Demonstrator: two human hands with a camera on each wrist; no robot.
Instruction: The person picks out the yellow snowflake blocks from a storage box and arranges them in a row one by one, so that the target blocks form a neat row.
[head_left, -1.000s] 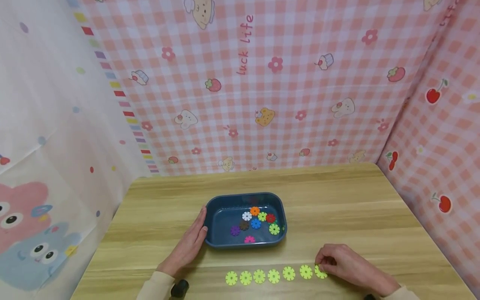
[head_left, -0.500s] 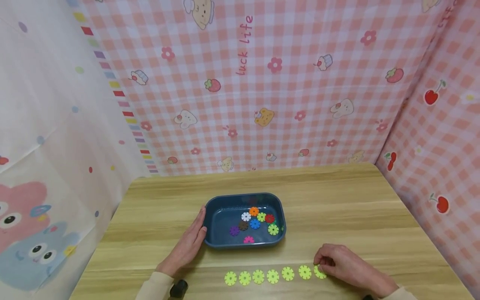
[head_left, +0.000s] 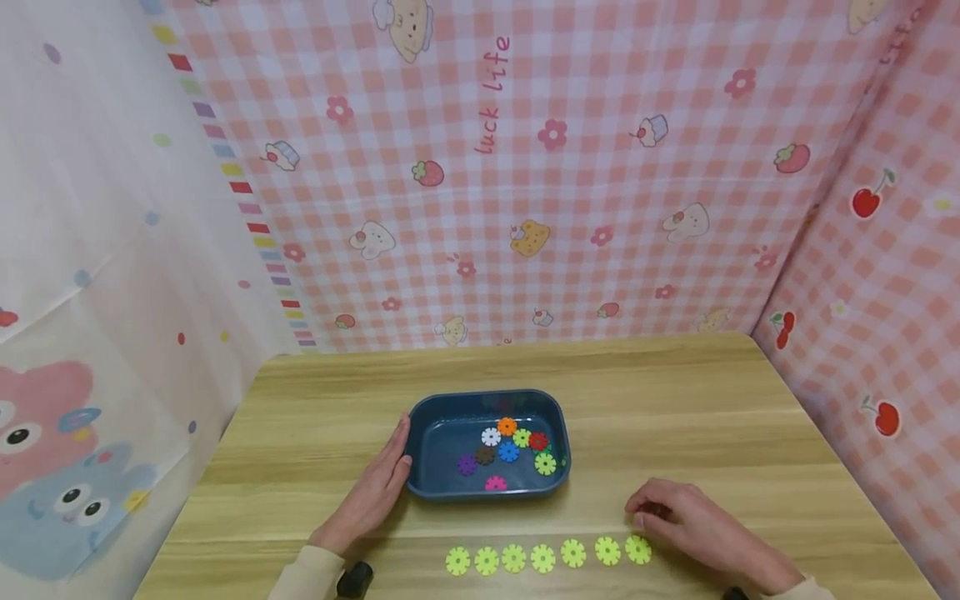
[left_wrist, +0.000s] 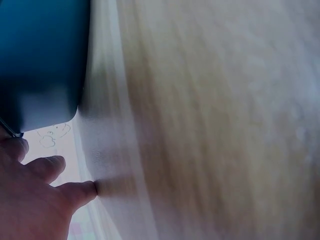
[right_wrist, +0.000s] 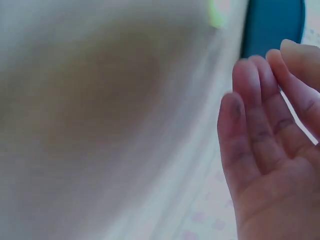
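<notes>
My left hand (head_left: 372, 492) rests against the left wall of a dark blue tray (head_left: 442, 495), fingers laid along its side; in the left wrist view the hand (left_wrist: 45, 195) has its fingertips near the tray's corner. Several notched plastic discs of mixed colours, including a purple disc (head_left: 467, 465) and an orange disc (head_left: 507, 427), lie inside. In front of the tray runs a row of several yellow-green discs (head_left: 543, 558). My right hand (head_left: 693, 525) hovers just right of the last yellow-green disc (head_left: 638, 549), fingers loosely bent with nothing between them.
The wooden table (head_left: 660, 400) meets a pink checked cloth (head_left: 600, 192) at the back and right. A white printed cloth (head_left: 112, 250) hangs on the left. A dark wrist strap piece (head_left: 356, 578) sits by the left sleeve.
The right fingers have let go of the last yellow-green disc and lifted slightly, so the whole disc now shows at the row's right end. The left hand stays against the tray.
</notes>
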